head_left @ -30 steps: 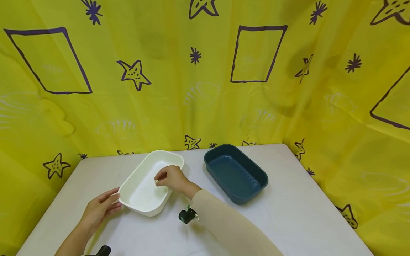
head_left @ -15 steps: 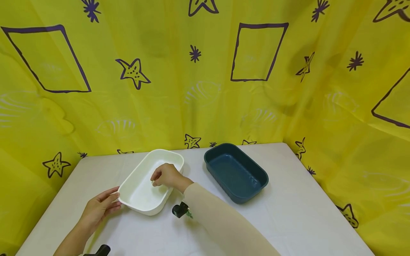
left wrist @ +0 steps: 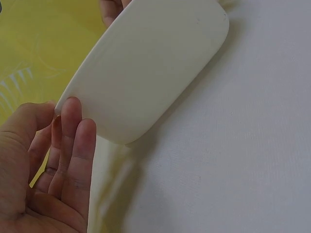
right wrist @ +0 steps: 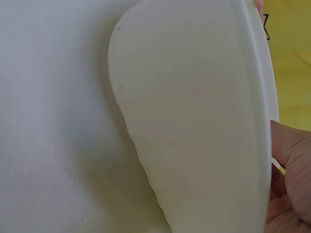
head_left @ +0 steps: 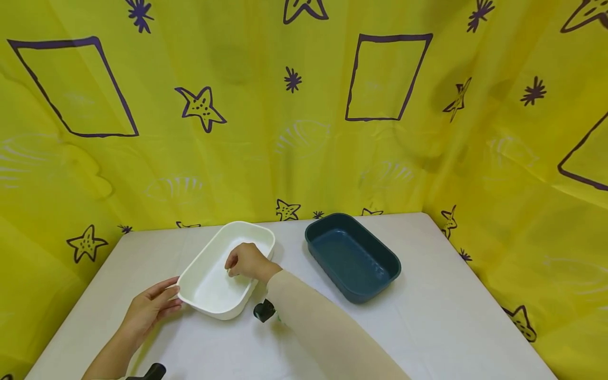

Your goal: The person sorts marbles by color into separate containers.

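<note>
A white rectangular tub (head_left: 211, 287) with rounded corners stands on the left half of the table. My left hand (head_left: 146, 312) pinches its near-left corner; in the left wrist view the thumb lies at the rim and the fingers (left wrist: 72, 114) against the outer wall. Inside the tub, my right hand (head_left: 249, 261) has its thumb and fingertips drawn together, low over the floor. A small pale thing (head_left: 228, 272) shows at those fingertips, too small to name. The tub's outer wall (right wrist: 189, 111) hides the right fingertips in the right wrist view.
A dark blue tub (head_left: 349, 253) of similar shape stands to the right of the white one. Both are on a white-covered table (head_left: 442, 306). A yellow curtain (head_left: 252, 153) with starfish drawings hangs behind and along the sides.
My right hand has shifted slightly left over the white tub's floor, its fingertips still together. The left hand keeps its hold on the corner, and both tubs stay in place.
</note>
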Motion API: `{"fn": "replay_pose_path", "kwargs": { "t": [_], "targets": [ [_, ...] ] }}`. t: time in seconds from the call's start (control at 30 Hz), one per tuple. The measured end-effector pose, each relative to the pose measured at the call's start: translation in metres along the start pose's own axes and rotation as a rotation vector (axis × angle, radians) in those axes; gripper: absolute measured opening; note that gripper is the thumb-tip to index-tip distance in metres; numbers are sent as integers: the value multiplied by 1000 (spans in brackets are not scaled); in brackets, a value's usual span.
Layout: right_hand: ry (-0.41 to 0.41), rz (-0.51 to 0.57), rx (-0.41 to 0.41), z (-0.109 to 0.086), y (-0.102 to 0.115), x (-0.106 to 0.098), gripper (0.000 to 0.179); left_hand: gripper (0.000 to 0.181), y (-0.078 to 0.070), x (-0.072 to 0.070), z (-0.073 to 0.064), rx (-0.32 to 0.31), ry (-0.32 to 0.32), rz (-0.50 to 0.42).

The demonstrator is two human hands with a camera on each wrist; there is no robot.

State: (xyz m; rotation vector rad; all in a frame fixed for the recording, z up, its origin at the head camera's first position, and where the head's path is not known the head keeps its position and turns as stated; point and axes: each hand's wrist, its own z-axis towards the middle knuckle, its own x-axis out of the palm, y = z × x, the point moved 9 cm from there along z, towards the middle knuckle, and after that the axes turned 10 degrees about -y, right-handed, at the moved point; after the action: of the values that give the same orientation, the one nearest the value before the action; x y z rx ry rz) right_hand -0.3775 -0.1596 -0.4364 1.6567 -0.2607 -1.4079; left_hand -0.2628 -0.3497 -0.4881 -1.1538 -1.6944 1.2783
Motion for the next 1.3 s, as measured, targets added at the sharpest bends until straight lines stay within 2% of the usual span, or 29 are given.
{"fn": "replay_pose_path", "kwargs": {
  "t": [0.17,0.37,0.57,0.77,0.93,1.17,1.3],
  "targets": [
    [-17,14,-10,1,0,0,12,29,0,0,-1,13,7,-5],
    [-42,133,-7,1,-4,-5,12,30,0,1,0,26,-1,-16],
    [-117,202,-63,-9,-6,-26,12,32,1,2,0,27,-12,-18],
    [-209,212,-53,-33,-14,-62,10,32,2,1,-1,24,-14,-14],
    [-212,195,-50,-60,-21,-84,11,32,2,0,0,25,-11,-24],
    [-186,227,1,-96,-41,-94,9,31,3,0,1,35,-15,-39],
    [-203,222,14,-115,-57,-96,10,31,4,0,2,35,-12,-47]
  ]
}}
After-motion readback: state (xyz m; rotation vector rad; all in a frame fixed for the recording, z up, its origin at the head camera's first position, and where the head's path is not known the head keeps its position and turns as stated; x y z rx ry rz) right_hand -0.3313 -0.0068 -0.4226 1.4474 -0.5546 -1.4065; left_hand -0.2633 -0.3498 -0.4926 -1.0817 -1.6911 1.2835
